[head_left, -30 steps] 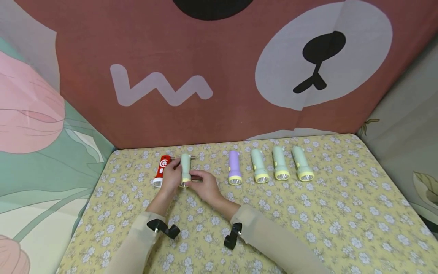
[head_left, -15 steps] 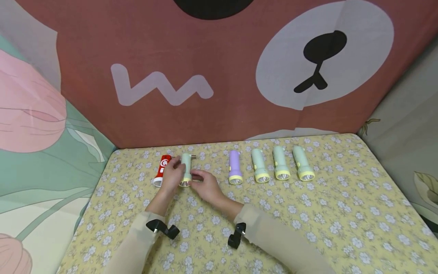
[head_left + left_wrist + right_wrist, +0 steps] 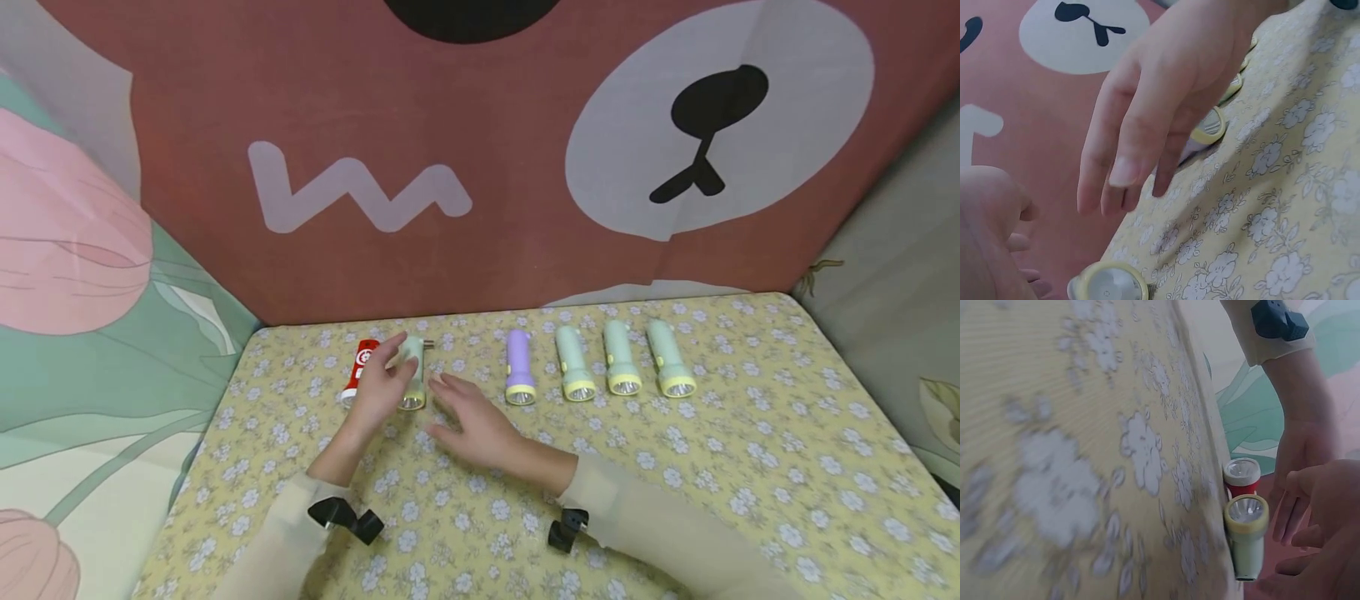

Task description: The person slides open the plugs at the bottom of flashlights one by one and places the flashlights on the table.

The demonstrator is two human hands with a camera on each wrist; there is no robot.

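Head view: the green flashlight (image 3: 417, 387) lies front-to-back near the rear edge of the bench (image 3: 720, 467), lens (image 3: 412, 403) facing away from it, well apart from the purple flashlight (image 3: 518, 358); left hand (image 3: 377, 393) and right hand (image 3: 480, 425), fingers loose, hold nothing. Right wrist view: red flashlight (image 3: 1242, 482) close beside.

Red torch (image 3: 362, 365): white round emblem (image 3: 364, 357) on the barrel, small white patch (image 3: 358, 373) below it; both too small to read.
Backdrop (image 3: 517, 125): pale zigzag stroke (image 3: 345, 169), not clearly a letter.
Words, brands, numbers: none readable in any view.
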